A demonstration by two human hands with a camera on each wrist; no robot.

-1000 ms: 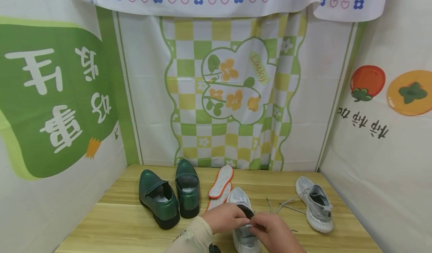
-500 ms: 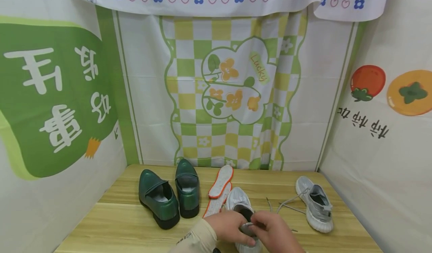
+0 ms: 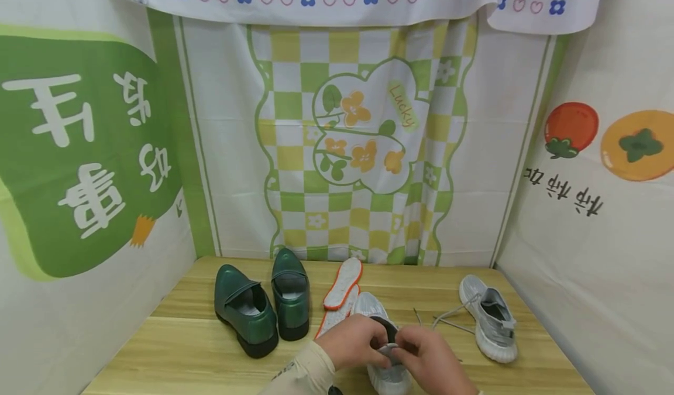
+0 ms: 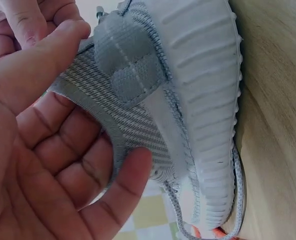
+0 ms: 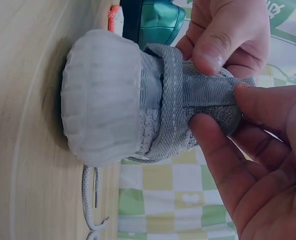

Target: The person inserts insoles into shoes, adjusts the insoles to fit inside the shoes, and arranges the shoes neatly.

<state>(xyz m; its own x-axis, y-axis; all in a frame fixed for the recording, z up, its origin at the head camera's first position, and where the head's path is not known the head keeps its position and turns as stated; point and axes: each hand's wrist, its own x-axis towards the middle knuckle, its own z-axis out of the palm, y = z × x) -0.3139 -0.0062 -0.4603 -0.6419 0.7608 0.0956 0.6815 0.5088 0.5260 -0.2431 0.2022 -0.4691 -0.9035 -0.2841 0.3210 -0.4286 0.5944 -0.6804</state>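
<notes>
A grey knit sneaker stands upright on the wooden table, its toe pointing away from me. My left hand holds the left side of its collar, with fingers inside the opening and the thumb outside. At the heel, my right hand pinches the collar's upper edge near the grey heel tab. Close to the right wrist view, the pale ribbed sole rests on the table. A loose lace hangs beside the shoe in the left wrist view. Both hands partly cover the opening from above.
A second grey sneaker with loose laces stands at the right. Two grey insoles with orange edges, one insole overlapping the other, lie left of the held shoe. Green loafers stand farther left. Printed cloth hangs behind the table.
My left hand dipped lower along the shoe's side, a finger extended, then came back up to the collar. My right hand stays at the heel, and the other shoes have not moved.
</notes>
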